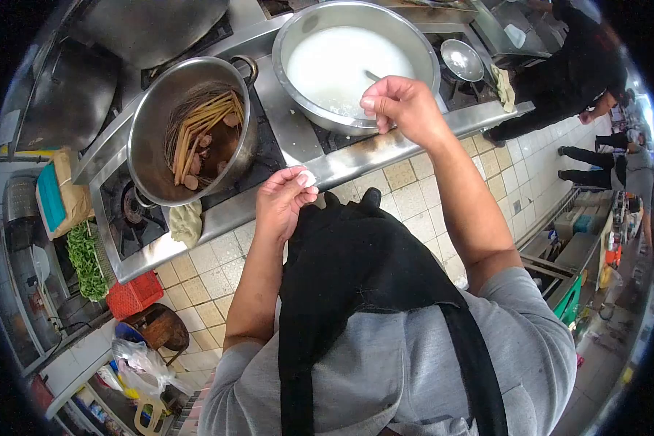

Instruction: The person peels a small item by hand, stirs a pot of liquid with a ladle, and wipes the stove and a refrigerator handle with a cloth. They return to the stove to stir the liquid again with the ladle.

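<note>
My left hand point(280, 203) is closed, pinching a small white lump point(307, 179) between thumb and fingers, just in front of the stove's steel edge. My right hand point(403, 109) is held over the near rim of a large metal bowl point(283, 76), thumb and fingers drawn together. Whatever it may hold is hidden. White liquid point(341, 62) with some foam or grains fills much of the bowl. A short greyish stick-like piece point(372, 75) shows at the liquid beside my right fingers; its other end is out of sight.
To the left, a deep steel pot point(139, 138) holds brown sticks and round slices. A cloth point(186, 224) hangs below it on the stove edge. Green leaves point(87, 258) and a red basket point(134, 294) are further left. A small pan point(462, 60) and a person point(567, 73) are at right.
</note>
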The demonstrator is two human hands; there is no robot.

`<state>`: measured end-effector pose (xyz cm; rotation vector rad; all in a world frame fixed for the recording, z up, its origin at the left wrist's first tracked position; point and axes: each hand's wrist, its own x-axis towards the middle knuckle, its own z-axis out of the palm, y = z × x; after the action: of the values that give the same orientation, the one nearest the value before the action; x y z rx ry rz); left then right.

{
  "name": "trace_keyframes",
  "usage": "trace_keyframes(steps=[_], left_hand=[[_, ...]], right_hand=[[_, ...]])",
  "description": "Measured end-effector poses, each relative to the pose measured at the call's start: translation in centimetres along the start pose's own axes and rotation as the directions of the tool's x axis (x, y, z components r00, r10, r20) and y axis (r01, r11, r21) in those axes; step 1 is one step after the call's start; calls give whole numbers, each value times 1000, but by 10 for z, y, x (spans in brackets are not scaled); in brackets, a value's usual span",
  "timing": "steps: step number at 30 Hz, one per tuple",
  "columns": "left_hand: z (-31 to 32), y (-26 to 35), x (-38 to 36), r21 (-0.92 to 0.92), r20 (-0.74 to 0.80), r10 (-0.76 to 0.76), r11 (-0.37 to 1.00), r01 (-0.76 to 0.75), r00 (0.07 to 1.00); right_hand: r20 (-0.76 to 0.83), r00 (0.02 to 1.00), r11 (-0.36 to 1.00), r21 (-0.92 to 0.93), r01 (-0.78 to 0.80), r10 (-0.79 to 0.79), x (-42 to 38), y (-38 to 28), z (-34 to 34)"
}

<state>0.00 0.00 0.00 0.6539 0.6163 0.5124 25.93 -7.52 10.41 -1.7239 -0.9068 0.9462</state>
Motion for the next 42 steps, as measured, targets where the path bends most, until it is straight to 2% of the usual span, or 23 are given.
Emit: trace_keyframes(steps=[3,5,12,15,18,20,21,23,24,26,30,32,33,35,36,38,39,40,42], left_hand=[[-1,-3,3,5,13,8,1000,-8,1000],[0,-2,1,10,1,5,1000,-5,1000],[-2,-1,2,5,-11,3,1000,-3,1000],[0,0,2,-2,-36,-4,1000,4,999],[2,3,3,-46,-11,-4,999,4,1000],[3,3,3,-57,8,-2,998,3,1000],[3,2,4,-57,8,-3,998,3,1000],[1,-1,6,8,10,23,1000,-23,1000],[0,-2,6,7,9,23,1000,-23,1000],[-1,-2,6,65,46,-9,998,6,999],[0,0,6,65,45,-7,998,5,999],[0,0,6,78,22,18,997,-20,1000],[1,-1,5,78,16,18,997,-19,1000],[3,1,4,118,-8,36,992,-35,999],[3,1,4,118,-13,39,992,-37,999],[1,1,5,153,-17,58,987,-55,998],[1,1,5,153,-19,58,987,-55,998],[2,1,5,147,-27,56,988,-51,998],[4,0,5,141,-30,51,989,-46,998]], right_hand=[[-4,999,999,-11,37,-37,5,2,-5],[-30,996,995,59,82,-80,7,2,-4],[-2,1000,987,163,10,-10,14,6,-6],[-16,995,982,162,97,-96,13,5,-4],[-20,1000,998,55,20,-19,18,1,-8],[-115,987,985,-120,-126,112,22,-3,-11],[-115,987,985,-121,-127,113,24,-3,-11],[-156,987,932,-361,-35,-23,29,0,-10],[-155,988,932,-361,-35,-23,32,2,-10],[-112,992,827,-563,-8,-66,38,6,-10],[-68,992,817,-574,48,-107,55,33,-11],[-106,971,744,-662,91,-213,58,38,-9],[-102,972,745,-660,93,-211,58,38,-7],[-164,894,677,-713,185,-417,57,37,-1],[-159,894,677,-711,190,-418,52,30,3],[-109,919,761,-602,242,-379,31,9,16],[-39,936,775,-572,267,-350,21,6,26],[97,964,831,-491,261,-246,4,-10,36],[269,901,792,-434,429,-340,-14,-4,54]])
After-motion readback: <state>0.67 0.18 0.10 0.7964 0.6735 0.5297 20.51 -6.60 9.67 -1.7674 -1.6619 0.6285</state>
